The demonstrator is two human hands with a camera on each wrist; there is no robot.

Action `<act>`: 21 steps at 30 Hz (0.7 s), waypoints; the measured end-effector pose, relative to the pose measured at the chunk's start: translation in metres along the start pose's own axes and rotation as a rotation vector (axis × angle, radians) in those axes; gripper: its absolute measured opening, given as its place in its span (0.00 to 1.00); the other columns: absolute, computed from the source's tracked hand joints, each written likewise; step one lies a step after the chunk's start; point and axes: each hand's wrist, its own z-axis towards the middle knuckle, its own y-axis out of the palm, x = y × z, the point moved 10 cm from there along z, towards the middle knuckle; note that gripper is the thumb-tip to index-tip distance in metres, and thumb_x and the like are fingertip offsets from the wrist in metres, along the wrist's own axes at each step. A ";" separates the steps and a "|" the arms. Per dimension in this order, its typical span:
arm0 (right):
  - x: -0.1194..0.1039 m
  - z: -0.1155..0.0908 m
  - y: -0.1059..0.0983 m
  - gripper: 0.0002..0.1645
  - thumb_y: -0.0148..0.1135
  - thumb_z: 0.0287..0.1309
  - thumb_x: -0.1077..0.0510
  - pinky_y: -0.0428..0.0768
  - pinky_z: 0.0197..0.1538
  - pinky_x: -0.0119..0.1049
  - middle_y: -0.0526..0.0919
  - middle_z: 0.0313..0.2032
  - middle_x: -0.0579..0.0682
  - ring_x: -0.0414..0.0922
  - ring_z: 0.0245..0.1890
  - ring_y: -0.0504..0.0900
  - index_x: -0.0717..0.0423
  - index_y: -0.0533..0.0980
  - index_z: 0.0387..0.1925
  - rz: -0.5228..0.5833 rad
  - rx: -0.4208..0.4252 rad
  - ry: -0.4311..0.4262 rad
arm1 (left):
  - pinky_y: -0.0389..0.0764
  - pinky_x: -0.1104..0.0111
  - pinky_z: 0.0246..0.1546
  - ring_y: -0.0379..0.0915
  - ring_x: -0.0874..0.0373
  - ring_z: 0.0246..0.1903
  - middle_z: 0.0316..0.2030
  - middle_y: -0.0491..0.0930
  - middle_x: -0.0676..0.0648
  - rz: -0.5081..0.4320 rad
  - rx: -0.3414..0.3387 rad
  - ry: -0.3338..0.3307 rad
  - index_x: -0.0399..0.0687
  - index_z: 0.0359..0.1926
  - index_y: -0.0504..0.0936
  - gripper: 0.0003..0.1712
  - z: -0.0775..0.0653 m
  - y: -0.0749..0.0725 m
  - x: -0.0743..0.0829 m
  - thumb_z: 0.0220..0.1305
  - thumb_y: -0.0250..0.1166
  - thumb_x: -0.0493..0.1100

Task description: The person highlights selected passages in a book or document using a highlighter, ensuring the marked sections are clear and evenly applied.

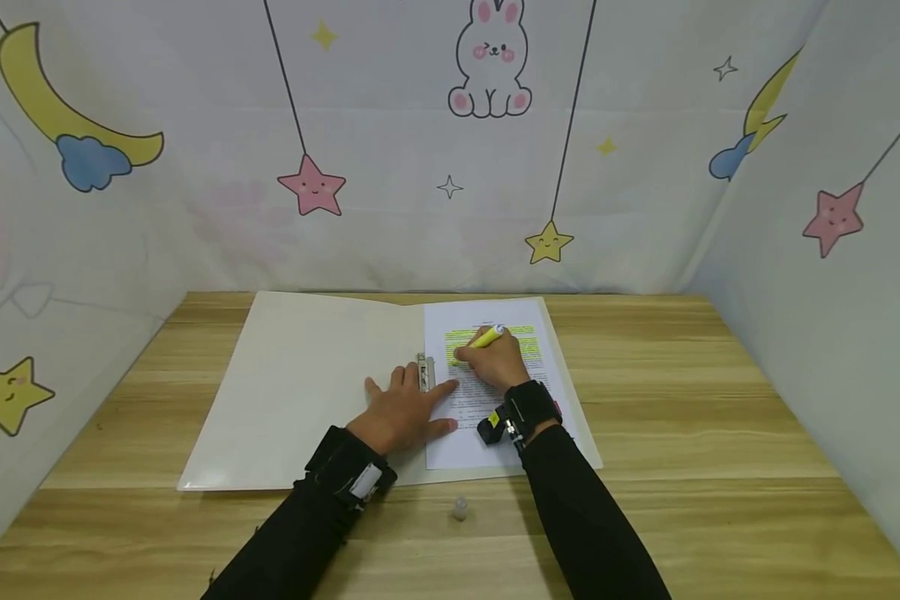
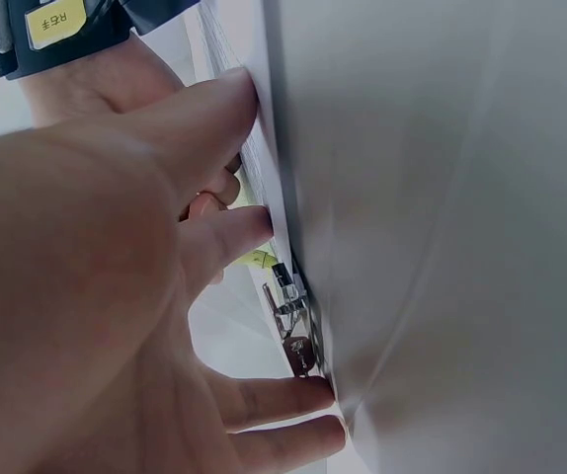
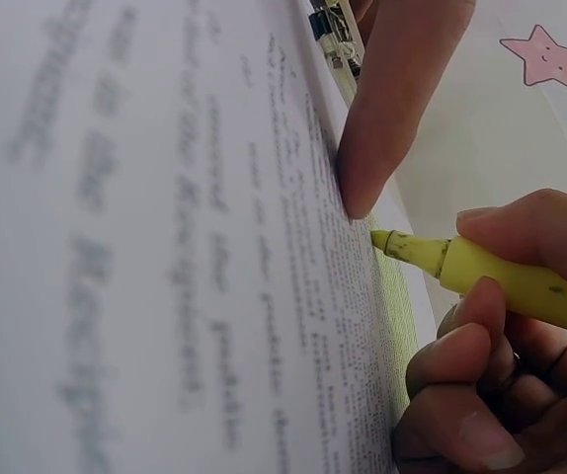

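My right hand pinches a yellow highlighter, its chisel tip right at the printed sheet. Yellow bands cover the upper lines of text on that sheet, while the lower lines are plain. My left hand lies spread across the binder's spine, thumb and index finger resting on the sheet's left side, the other fingers on the bare cover. Beneath everything is an open white binder. Its metal clip shows just beyond the left fingers and holds the sheet's left edge.
A small translucent cap lies on the wooden table, in front of the binder and between my forearms. White cloth walls with printed stars and a rabbit enclose the table at the back and both sides.
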 end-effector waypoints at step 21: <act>0.002 0.000 -0.007 0.12 0.71 0.51 0.58 0.70 0.25 0.35 0.76 0.21 0.48 0.43 0.21 0.74 0.54 0.74 0.21 0.005 0.017 -0.001 | 0.59 0.25 0.59 0.56 0.35 0.68 0.68 0.59 0.31 0.005 -0.011 0.006 0.74 0.73 0.62 0.37 0.000 -0.003 0.003 0.64 0.55 0.71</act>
